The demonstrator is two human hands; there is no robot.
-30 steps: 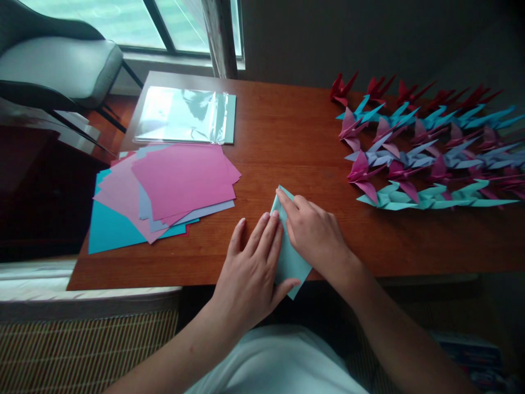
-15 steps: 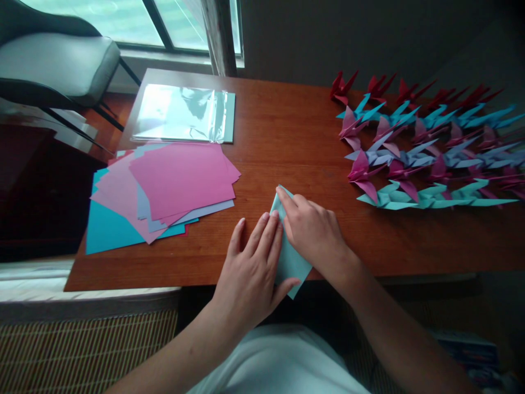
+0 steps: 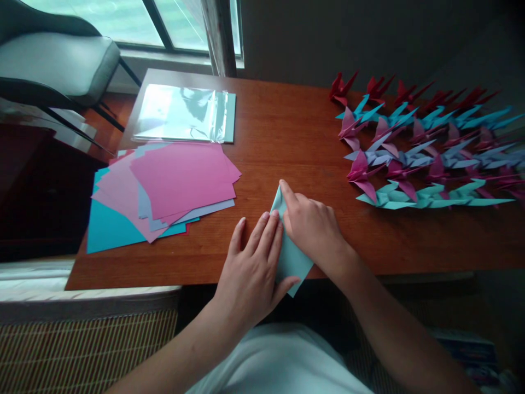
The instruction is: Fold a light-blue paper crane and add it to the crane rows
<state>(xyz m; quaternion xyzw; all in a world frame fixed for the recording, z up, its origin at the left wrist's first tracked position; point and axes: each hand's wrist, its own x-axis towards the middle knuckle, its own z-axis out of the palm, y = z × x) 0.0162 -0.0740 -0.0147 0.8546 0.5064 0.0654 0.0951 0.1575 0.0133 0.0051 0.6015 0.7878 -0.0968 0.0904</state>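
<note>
A folded light teal paper [image 3: 292, 259] lies at the near edge of the wooden table [image 3: 287, 137], its lower corner hanging over the edge. My left hand [image 3: 252, 268] lies flat on its left side, fingers stretched out together, thumb under the overhanging corner. My right hand [image 3: 314, 227] presses on the paper's upper part, its index finger reaching to the top tip, the other fingers curled on the fold.
A loose stack of pink, lilac and blue paper sheets [image 3: 164, 189] lies at the left, a clear plastic sleeve [image 3: 184, 114] behind it. Several rows of folded paper cranes [image 3: 414, 148] fill the right side. A grey chair [image 3: 57, 60] stands by the window.
My right index finger has slid a little up and right along the paper's top tip. My left hand has stayed in place.
</note>
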